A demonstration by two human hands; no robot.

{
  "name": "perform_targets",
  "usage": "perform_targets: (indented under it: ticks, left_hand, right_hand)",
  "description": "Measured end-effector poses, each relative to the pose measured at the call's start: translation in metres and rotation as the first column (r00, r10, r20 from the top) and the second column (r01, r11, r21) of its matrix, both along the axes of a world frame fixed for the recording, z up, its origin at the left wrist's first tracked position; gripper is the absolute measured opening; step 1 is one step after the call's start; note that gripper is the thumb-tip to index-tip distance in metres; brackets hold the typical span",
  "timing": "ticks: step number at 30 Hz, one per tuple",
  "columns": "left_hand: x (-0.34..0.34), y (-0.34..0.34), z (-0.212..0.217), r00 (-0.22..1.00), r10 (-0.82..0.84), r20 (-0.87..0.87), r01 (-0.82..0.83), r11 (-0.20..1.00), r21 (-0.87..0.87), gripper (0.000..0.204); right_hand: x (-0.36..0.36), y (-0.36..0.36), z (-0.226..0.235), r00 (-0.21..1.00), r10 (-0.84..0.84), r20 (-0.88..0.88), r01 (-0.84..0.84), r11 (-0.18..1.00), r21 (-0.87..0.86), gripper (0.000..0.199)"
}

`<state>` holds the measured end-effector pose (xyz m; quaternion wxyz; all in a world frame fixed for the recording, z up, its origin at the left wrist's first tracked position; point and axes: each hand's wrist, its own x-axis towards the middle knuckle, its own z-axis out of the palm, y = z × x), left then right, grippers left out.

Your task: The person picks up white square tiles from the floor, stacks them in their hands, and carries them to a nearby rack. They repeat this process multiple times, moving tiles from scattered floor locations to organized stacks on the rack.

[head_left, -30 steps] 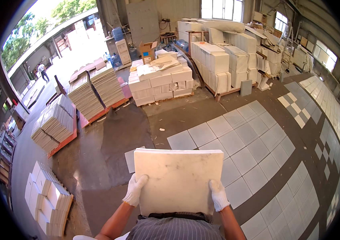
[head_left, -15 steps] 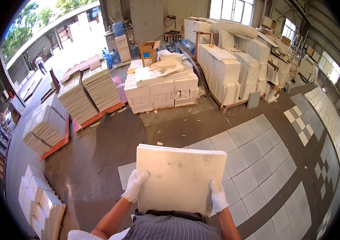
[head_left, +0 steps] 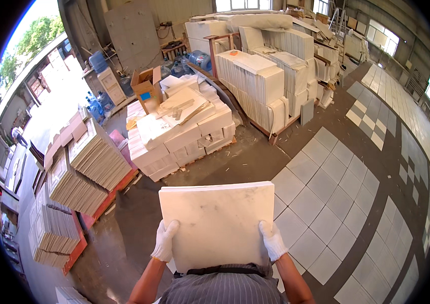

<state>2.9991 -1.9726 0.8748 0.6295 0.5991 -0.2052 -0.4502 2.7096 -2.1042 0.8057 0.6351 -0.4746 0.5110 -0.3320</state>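
Against my waist I carry a short stack of square stone tiles (head_left: 217, 223), whitish with faint grey veins. At least two layers show along its far edge. My left hand (head_left: 165, 240), in a white knit glove, grips the left side, thumb lying on the face. On the opposite side my right hand (head_left: 273, 240), gloved the same way, holds the stack likewise. The fingers of both hands are hidden behind the tiles. A striped dark apron (head_left: 220, 286) touches the near edge.
Grey tiles (head_left: 324, 187) lie in a grid on the floor to the right. Ahead stands a pallet of white blocks (head_left: 184, 147) with an open cardboard box (head_left: 146, 90) on top. Racked slabs (head_left: 255, 81) stand behind. Stacked tiles on red pallets (head_left: 86, 167) line the left.
My view has turned right and tilted, so the pallets and racks appear shifted left. The tiles stay held in both hands, a little more to the left in view.
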Motion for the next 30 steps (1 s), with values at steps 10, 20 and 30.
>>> perform_targets:
  ticks: [10, 20, 30]
  left_hand:
    - [0.093, -0.193, -0.022, 0.994, 0.097, 0.044, -0.096, 0.995, -0.023, 0.061]
    - [0.120, -0.477, -0.026, 0.984, 0.177, -0.028, -0.177, 0.984, -0.032, 0.056]
    - [0.180, -0.711, -0.044, 0.989, -0.106, -0.102, 0.115, 0.989, 0.090, 0.045]
  right_hand:
    - [0.110, -0.217, -0.005, 0.994, 0.101, 0.037, -0.099, 0.994, -0.048, 0.052]
    - [0.156, -0.521, -0.046, 0.978, 0.187, -0.092, -0.189, 0.982, -0.014, 0.065]
    - [0.158, -0.672, -0.060, 0.974, -0.140, -0.179, 0.149, 0.988, 0.040, 0.054]
